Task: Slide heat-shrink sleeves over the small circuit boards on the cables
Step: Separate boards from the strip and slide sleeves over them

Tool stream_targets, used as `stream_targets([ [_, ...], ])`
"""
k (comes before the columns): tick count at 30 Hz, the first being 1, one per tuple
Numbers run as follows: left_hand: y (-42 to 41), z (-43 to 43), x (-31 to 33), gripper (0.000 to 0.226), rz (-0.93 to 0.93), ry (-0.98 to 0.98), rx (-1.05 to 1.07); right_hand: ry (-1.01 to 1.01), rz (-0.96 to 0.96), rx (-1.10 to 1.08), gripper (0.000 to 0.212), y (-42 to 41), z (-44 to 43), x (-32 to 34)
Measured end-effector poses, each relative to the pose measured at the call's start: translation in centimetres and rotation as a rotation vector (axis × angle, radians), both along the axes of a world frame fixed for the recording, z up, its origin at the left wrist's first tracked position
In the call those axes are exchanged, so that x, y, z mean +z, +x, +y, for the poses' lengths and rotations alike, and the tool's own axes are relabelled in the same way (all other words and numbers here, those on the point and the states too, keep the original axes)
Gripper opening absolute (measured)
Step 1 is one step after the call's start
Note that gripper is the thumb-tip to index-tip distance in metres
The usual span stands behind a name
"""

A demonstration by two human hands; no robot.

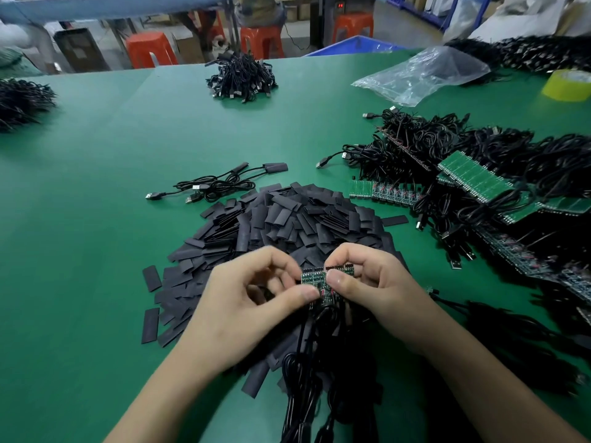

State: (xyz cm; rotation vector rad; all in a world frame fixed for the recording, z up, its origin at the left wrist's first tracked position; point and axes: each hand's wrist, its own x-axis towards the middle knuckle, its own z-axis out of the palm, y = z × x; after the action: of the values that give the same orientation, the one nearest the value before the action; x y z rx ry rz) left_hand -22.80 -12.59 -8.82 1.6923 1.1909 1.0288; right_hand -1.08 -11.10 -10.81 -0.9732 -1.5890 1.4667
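Both hands meet over a pile of flat black heat-shrink sleeves (287, 219) on the green table. My left hand (252, 302) and my right hand (371, 282) each pinch a small strip of joined green circuit boards (319, 282) between thumb and fingers. Black cables (307, 378) hang from the strip toward me. Two sleeved cables (224, 183) with USB plugs lie beyond the pile, to the left.
Heaps of black cables with green board panels (476, 177) fill the right side. A cable bundle (243, 78) sits at the far centre, another (22, 103) at far left. A clear plastic bag (422, 75) and yellow tape roll (569, 84) lie far right.
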Motion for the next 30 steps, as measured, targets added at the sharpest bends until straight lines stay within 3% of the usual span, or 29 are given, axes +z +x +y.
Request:
stream_targets([
  [3,0.3,-0.1,-0.1,0.031,0.012,-0.053,-0.03,-0.025,0.056,0.005,0.009,0.0,-0.1,0.1],
  [8,0.6,0.1,0.3,0.019,-0.193,-0.196,-0.028,-0.006,-0.013,0.015,0.008,-0.1,0.0,0.1],
  [16,0.5,0.3,0.1,0.009,-0.288,-0.303,-0.088,-0.04,0.092,0.02,0.006,-0.4,-0.2,-0.2],
  [21,0.0,0.4,-0.5,0.018,-0.324,-0.354,-0.128,-0.111,0.164,0.024,0.005,-0.8,-0.4,-0.1],
  [24,0.1,0.3,-0.7,0.032,-0.449,-0.438,-0.166,-0.145,0.209,0.038,0.006,-1.0,-0.5,0.0],
  [27,0.1,0.3,-0.4,0.032,-0.508,-0.472,-0.184,-0.189,0.259,0.057,0.007,-1.1,-0.6,0.3],
  [30,-0.4,0.6,-0.1,0.041,-0.533,-0.454,-0.137,-0.172,0.156,0.112,0.008,-0.3,-0.4,0.6],
])
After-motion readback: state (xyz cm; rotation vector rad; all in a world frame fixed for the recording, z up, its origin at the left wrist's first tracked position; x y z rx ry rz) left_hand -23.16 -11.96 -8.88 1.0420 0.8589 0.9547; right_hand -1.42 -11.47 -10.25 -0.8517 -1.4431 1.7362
